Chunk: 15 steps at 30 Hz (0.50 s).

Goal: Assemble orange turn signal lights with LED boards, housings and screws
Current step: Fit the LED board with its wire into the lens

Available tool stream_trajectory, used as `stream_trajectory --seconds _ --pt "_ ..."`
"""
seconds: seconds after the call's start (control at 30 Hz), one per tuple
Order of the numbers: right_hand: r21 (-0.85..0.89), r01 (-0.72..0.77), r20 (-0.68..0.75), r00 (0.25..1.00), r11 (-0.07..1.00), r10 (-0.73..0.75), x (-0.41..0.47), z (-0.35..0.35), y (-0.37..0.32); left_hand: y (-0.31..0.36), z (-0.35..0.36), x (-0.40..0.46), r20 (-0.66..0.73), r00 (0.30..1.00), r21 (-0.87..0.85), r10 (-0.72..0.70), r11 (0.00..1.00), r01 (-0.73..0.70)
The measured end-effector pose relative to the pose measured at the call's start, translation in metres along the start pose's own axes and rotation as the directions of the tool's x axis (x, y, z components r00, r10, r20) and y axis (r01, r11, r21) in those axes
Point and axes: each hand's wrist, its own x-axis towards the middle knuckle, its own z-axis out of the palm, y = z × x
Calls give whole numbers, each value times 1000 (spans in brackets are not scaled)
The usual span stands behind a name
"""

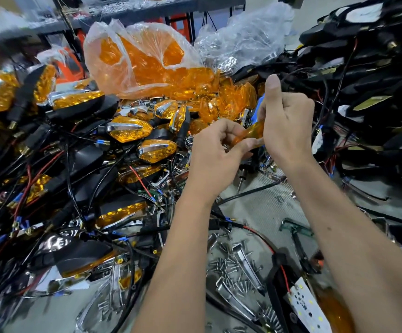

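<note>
holding a translucent orange plastic lens [251,135] raised above the cluttered bench, the left hand [215,152] pinches it from below while the right hand [284,121] grips its top, likely for fitting; loose silver screws [228,265] lie near.

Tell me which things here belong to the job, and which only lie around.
Job:
- orange lens, held by left hand and right hand
- loose screws
- LED board
- bag of orange lenses

Lying about:
- finished lights
- black housings pile
- clear bag
</note>
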Motion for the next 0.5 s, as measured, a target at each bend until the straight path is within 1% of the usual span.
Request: stream_trajectory --seconds 0.1,0.2,0.3,0.43,0.5 --pt "16 53 31 998 998 -53 0 -3 -1 -3 -4 1 25 1000 -38 -14 999 15" --pt "14 56 -13 998 998 -56 0 -3 -4 2 -2 1 29 1000 -29 -9 1000 10" --pt "20 -21 -25 999 1000 21 1 0 -6 6 -1 0 35 999 41 31 999 -32" --pt "145 -151 -1 988 978 153 2 5 -7 9 1 -1 -16 999 86 47 995 -45" --pt "160 -177 -31 982 971 184 3 7 -7 11 4 -2 -38 998 111 49 993 -45"
